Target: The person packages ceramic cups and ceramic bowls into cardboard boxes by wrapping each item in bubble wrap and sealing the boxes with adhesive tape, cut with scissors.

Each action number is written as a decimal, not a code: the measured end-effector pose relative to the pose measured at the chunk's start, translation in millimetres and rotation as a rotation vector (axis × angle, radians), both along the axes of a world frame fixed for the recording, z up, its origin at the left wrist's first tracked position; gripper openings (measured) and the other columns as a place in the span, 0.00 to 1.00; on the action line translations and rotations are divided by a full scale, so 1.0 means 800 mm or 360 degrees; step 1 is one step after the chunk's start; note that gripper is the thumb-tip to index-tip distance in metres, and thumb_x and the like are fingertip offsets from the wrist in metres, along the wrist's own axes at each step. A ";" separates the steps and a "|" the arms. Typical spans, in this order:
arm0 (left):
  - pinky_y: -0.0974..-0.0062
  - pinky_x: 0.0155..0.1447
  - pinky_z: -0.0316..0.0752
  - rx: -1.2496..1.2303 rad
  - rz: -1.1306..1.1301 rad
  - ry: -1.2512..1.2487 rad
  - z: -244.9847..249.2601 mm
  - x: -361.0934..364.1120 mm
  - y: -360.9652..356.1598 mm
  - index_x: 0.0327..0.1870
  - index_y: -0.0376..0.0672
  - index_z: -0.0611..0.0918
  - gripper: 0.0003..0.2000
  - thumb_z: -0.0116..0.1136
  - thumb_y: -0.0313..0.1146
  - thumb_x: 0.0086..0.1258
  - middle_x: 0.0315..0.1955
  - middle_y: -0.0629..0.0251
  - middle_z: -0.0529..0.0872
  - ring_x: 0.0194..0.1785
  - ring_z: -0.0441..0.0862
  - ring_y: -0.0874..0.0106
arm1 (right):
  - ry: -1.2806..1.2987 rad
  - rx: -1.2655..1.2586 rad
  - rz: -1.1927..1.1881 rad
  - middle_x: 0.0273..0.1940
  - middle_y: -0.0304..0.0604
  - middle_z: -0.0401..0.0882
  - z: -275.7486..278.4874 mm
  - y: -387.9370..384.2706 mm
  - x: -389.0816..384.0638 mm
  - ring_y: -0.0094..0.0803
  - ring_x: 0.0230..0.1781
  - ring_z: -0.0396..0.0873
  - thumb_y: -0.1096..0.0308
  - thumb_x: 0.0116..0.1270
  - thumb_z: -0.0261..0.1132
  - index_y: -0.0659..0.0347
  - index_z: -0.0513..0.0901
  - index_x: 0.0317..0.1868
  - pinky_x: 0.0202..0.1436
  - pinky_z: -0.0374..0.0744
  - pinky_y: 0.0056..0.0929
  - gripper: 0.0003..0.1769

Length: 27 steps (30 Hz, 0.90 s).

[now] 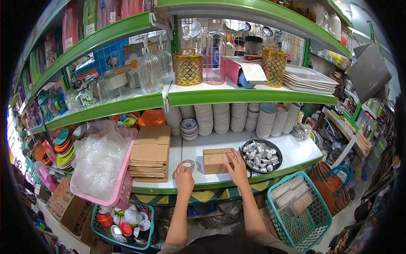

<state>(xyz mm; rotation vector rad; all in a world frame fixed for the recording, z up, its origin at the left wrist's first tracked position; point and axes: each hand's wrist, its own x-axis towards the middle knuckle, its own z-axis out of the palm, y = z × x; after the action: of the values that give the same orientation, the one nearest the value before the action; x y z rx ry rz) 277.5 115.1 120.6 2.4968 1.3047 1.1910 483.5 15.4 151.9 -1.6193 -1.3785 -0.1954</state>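
On the white shelf in front of me stands a small brown cardboard box (215, 162). My right hand (237, 170) rests on the box's right side, its fingers spread over the top and front. To the left of the box, my left hand (184, 177) has its fingers closed on a roll of tape (187, 163), whose ring shows above the fingertips. A stack of flattened cardboard boxes (150, 153) lies left of that hand. Right of my right hand, a black pan (261, 156) holds many small silvery items.
A pink basket (125, 186) with bubble wrap stands at the left. Below it, a teal basket (122, 243) holds bowls and spoons. Another teal basket (311, 237) at lower right carries wrapped packs. Stacked bowls (221, 119) line the shelf's back, beneath a green-edged shelf (249, 96).
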 end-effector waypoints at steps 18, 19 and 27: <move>0.78 0.43 0.78 -0.0464 -0.0708 -0.0978 0.114 -0.003 -0.100 0.50 0.35 0.80 0.15 0.62 0.20 0.61 0.34 0.62 0.79 0.37 0.81 0.74 | 0.0398 0.0193 0.0541 0.49 0.50 0.81 0.102 -0.059 -0.113 0.39 0.50 0.79 0.75 0.62 0.64 0.65 0.81 0.51 0.56 0.74 0.30 0.16; 0.78 0.43 0.78 -0.0448 -0.0749 -0.0935 0.118 -0.004 -0.103 0.50 0.35 0.80 0.15 0.61 0.19 0.60 0.34 0.62 0.79 0.37 0.82 0.73 | 0.0398 0.0195 0.0542 0.49 0.50 0.81 0.102 -0.059 -0.114 0.39 0.50 0.79 0.75 0.62 0.64 0.65 0.81 0.51 0.56 0.74 0.30 0.16; 0.76 0.42 0.79 -0.0267 -0.0857 -0.0695 0.125 -0.007 -0.111 0.43 0.37 0.81 0.14 0.65 0.19 0.54 0.35 0.62 0.82 0.36 0.84 0.71 | 0.0328 0.0265 0.0372 0.38 0.48 0.79 0.107 -0.066 -0.116 0.39 0.38 0.81 0.75 0.60 0.64 0.63 0.79 0.54 0.43 0.78 0.30 0.20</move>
<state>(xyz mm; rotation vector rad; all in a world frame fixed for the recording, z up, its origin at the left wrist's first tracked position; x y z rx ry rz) 272.3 26.0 220.9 2.0977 0.5507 1.3092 390.7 -37.5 237.9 -1.2916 -1.3413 -0.0037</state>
